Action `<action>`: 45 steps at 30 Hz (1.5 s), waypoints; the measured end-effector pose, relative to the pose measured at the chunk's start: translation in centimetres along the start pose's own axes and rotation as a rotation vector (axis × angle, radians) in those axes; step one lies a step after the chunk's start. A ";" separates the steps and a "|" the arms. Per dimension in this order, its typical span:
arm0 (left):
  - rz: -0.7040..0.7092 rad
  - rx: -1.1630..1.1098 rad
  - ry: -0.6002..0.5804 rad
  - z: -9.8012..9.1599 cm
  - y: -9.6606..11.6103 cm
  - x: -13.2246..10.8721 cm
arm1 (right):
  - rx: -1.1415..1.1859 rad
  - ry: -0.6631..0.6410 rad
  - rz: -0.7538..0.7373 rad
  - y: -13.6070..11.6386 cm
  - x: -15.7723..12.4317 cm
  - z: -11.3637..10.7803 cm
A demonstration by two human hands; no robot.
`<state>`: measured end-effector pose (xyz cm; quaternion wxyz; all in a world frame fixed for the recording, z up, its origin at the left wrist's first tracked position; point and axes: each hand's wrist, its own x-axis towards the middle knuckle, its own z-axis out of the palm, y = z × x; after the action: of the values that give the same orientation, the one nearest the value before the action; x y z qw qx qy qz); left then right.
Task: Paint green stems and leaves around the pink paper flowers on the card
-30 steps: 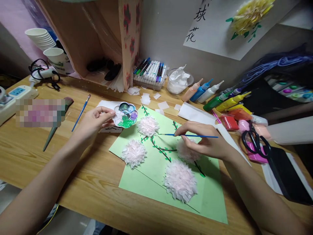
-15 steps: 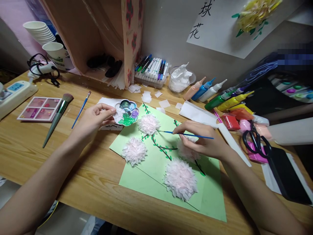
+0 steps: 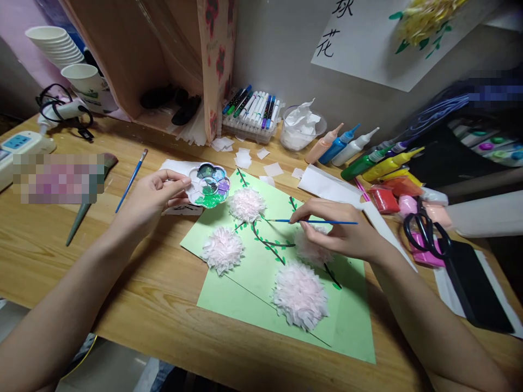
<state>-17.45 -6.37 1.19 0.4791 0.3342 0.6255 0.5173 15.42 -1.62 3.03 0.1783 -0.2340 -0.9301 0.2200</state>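
My left hand (image 3: 161,190) pinches the edge of a flower-shaped paint palette (image 3: 195,191) with green, blue and purple paint in its wells. Between the fingers of my right hand (image 3: 330,226) is a thin blue paintbrush (image 3: 316,221), its tip just right of the upper pink paper flower (image 3: 246,204). Below lies a green sheet (image 3: 241,286) with dark painted stems and small green leaves (image 3: 267,245). More ruffled flowers sit on it: one at the left (image 3: 223,250), a large one at the front (image 3: 300,295), and one partly hidden under my right hand.
Behind the sheet are a marker box (image 3: 251,117), a bowl of white tissue (image 3: 300,128) and paint bottles (image 3: 324,144). Black scissors (image 3: 427,234) and clay packs (image 3: 384,201) lie at right. Another blue brush (image 3: 131,179), a power strip (image 3: 24,149) and paper cups (image 3: 81,81) are at left.
The whole view has shifted slightly. My right hand's brush lies a little flatter, its tip still by the upper flower. My left hand keeps holding the palette.
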 end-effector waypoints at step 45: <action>-0.017 0.004 0.016 0.0 0.3 -0.2 | 0.063 0.227 0.154 0.1 0.4 1.6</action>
<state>-17.43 -6.54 1.52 0.4777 0.3256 0.6334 0.5144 14.47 -1.86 1.70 0.2722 -0.3225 -0.8758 0.2343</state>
